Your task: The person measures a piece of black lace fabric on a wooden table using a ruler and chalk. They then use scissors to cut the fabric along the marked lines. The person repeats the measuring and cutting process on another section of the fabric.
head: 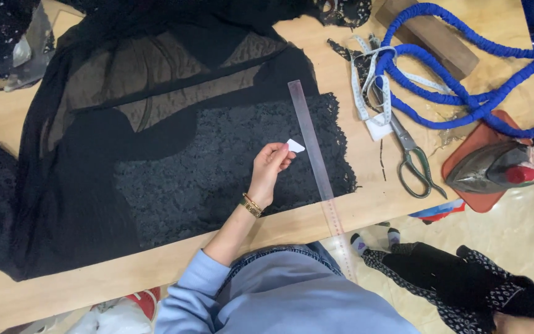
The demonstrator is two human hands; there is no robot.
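Note:
My left hand point(270, 168), with a gold bracelet at the wrist, pinches a small white piece of tailor's chalk point(295, 146) between thumb and fingers. It hovers over black lace fabric point(217, 167) spread on the wooden table point(156, 263). The chalk tip is just left of a long clear ruler point(314, 151), which lies along the lace's right edge and juts past the table's near edge. Sheer black fabric point(94, 93) lies on the lace's left part and reaches the far left. My right hand is out of view.
Scissors point(412, 158), a white measuring tape point(366, 93) and a coiled blue cord point(465, 99) lie to the right. An iron point(495, 164) rests on a red tray point(465, 176) at the right edge. Socked feet point(375, 238) and dark patterned clothing point(465, 278) show below.

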